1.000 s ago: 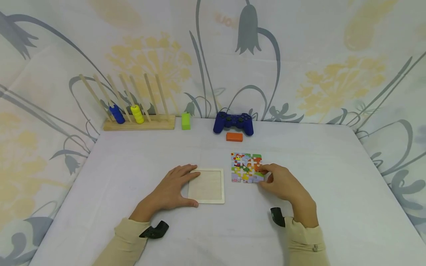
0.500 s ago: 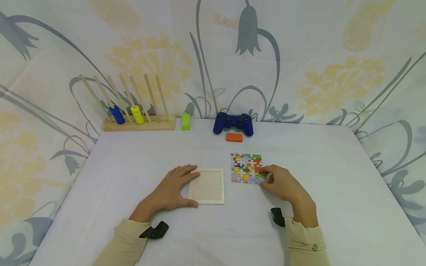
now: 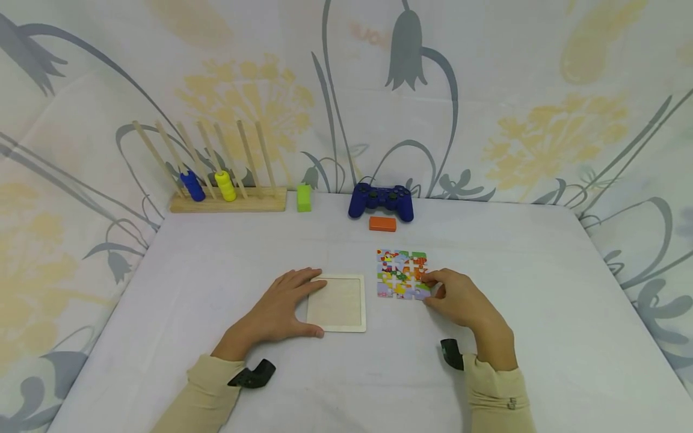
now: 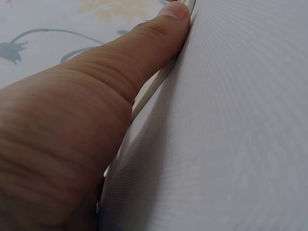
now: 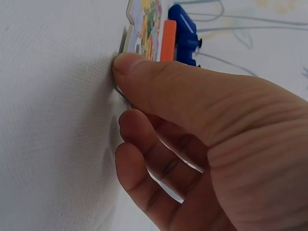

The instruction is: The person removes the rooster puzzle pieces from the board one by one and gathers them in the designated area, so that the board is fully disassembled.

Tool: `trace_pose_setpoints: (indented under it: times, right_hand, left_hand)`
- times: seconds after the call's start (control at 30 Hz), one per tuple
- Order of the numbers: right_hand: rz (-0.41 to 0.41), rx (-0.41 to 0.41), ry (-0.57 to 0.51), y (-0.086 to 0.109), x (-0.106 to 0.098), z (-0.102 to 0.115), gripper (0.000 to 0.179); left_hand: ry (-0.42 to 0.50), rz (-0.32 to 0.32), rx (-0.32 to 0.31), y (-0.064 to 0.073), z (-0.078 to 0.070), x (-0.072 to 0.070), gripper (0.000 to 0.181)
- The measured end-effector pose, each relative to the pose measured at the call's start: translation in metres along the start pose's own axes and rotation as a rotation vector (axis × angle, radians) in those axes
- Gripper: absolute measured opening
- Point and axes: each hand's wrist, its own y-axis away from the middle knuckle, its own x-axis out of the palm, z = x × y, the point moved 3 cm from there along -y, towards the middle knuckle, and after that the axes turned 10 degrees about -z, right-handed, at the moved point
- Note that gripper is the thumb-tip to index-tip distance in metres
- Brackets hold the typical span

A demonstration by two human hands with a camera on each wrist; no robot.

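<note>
A shallow square wooden puzzle tray (image 3: 337,305), pale and bare inside, lies flat on the white tablecloth. My left hand (image 3: 276,307) rests at its left side, fingers fairly straight over the top edge and thumb along the lower left corner. The left wrist view shows that thumb (image 4: 139,48) against the tray's rim. To the right lies a colourful picture puzzle (image 3: 399,273), its pieces in a square with small gaps. My right hand (image 3: 460,300) pinches the lower right puzzle piece (image 3: 421,291) between thumb and index finger. In the right wrist view the other fingers (image 5: 144,139) are curled beneath.
Behind the puzzle are an orange block (image 3: 382,224) and a dark blue game controller (image 3: 381,201). A green block (image 3: 304,198) stands beside a wooden peg rack (image 3: 254,201) with blue beads (image 3: 192,186) and yellow beads (image 3: 225,186). Floral cloth (image 3: 514,90) hangs behind the table.
The right hand has shifted very slightly right and down, with the lower right puzzle piece following a little. The left hand and the tray stay where they were.
</note>
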Motion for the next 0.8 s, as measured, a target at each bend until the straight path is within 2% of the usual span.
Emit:
trace_pose_setpoints:
  times: [0.2,0.8]
  right_hand:
    - [-0.014,-0.02,0.009,-0.0016,0.0005,-0.0021,0.035]
    - [-0.005,0.023,0.055,-0.0011,-0.0026,-0.0049,0.028]
  left_hand:
    - [-0.006,0.011,-0.012,0.0002,0.0017,0.0013,0.097]
    - [-0.01,0.013,-0.017,-0.0001,0.0003,0.0002,0.098]
